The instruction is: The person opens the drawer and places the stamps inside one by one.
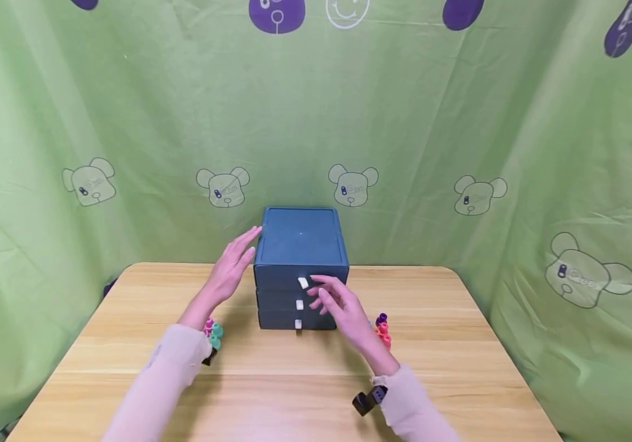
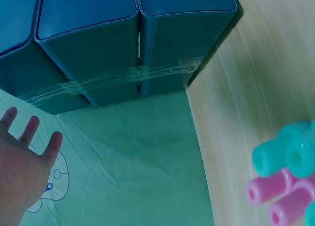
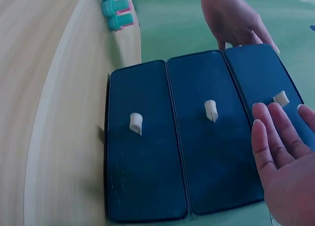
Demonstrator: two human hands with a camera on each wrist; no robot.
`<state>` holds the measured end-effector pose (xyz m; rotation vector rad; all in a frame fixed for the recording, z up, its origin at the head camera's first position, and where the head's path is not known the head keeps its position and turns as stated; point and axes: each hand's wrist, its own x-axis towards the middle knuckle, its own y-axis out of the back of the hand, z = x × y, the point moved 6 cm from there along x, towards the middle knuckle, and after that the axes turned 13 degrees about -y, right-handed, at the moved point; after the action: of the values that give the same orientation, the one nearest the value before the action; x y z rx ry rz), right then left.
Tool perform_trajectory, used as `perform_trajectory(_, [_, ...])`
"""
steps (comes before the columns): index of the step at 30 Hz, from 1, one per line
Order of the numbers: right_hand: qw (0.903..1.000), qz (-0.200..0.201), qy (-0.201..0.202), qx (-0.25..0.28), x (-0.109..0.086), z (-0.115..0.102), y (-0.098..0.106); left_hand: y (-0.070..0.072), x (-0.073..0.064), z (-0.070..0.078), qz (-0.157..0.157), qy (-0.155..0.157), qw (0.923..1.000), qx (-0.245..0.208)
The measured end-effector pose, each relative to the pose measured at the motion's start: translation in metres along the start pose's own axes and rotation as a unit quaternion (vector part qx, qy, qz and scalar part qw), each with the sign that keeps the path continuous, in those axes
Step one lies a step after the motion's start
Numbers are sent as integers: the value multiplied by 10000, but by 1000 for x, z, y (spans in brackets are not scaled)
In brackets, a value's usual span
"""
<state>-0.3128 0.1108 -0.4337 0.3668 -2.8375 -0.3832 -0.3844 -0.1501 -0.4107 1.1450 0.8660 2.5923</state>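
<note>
A dark blue box with three stacked drawers (image 1: 300, 236) stands at the back middle of the table, each drawer front bearing a white pull tab. My left hand (image 1: 229, 267) is at the box's left side near the top edge, fingers extended; whether it touches is unclear. In front of the top drawer is my right hand (image 1: 343, 304), its fingers loosely bent near the top white tab (image 3: 281, 98). The right wrist view shows a small gap between fingertips and tab. Clear tape (image 2: 133, 74) runs across the drawers' side in the left wrist view.
Teal and pink plastic pegs (image 2: 271, 157) lie on the wooden table (image 1: 272, 393) left of the box. Red, orange and purple pegs (image 1: 383, 330) lie to its right, partly behind my right wrist. A green printed curtain (image 1: 404, 123) hangs behind and at both sides.
</note>
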Motion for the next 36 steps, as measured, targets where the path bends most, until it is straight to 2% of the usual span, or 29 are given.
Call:
perform_trajectory(5, [9995,-8,-133,302,6,1,-10,-4,5,0,41,-23,9996,-275])
perform_trajectory(13, [9960,-18,-152,876,12,4,-24,-11,11,-5,32,40,9990,-453])
perform_trajectory(24, [9938,395,-211,1014,15,2,-35,-14,13,-9,294,-45,9965,-776])
perform_trajectory(26, [9932,485,-143,1046,16,2,-36,-14,14,-3,376,-34,9952,-903])
perform_trajectory(30, [9917,624,-72,1126,17,6,-36,-17,14,-4,478,-31,9936,-1021])
perform_trajectory(33, [9908,666,-81,1179,17,7,-37,-19,13,-12,504,-36,9937,-1004])
perform_trajectory(36, [9904,670,-65,1211,17,7,-38,-18,12,-14,561,-71,9930,-1038])
